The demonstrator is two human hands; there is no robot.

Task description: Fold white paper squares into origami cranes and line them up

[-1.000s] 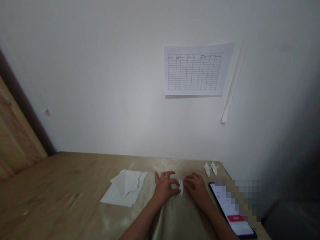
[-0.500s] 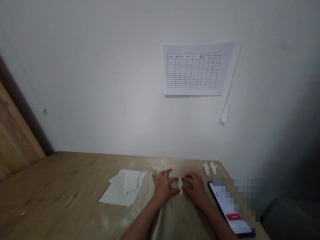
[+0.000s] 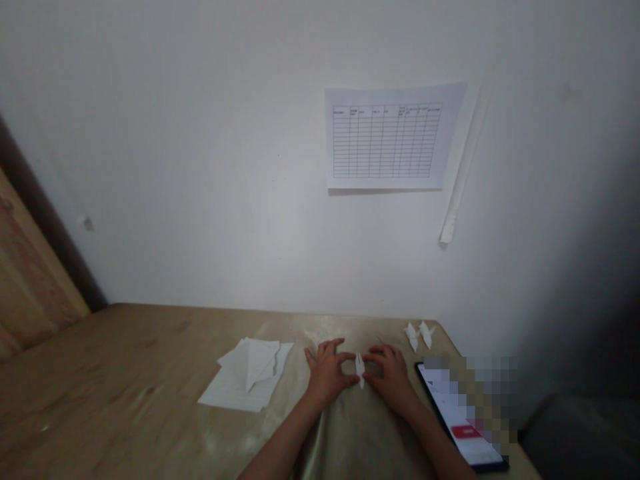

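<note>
A small folded piece of white paper (image 3: 360, 371), narrow and pointed at its ends, is held between my two hands just above or on the table. From its left side, the thumb and index finger of my left hand (image 3: 327, 373) press against it, while the other fingers spread away. On the opposite side, my right hand (image 3: 393, 373) pinches it with thumb and index finger, the rest curled. Two small folded paper figures (image 3: 419, 336), which look like origami cranes, rest near the back right corner.
Left of my hands lies a stack of white paper sheets (image 3: 235, 387), with a folded piece on top. A phone (image 3: 465, 430) with a lit screen lies at the table's right edge. A printed table sheet (image 3: 387, 140) hangs on the wall behind the brown table (image 3: 125, 373).
Both hands keep their grip on the folded paper and have hardly moved. The whole view has shifted very slightly.
</note>
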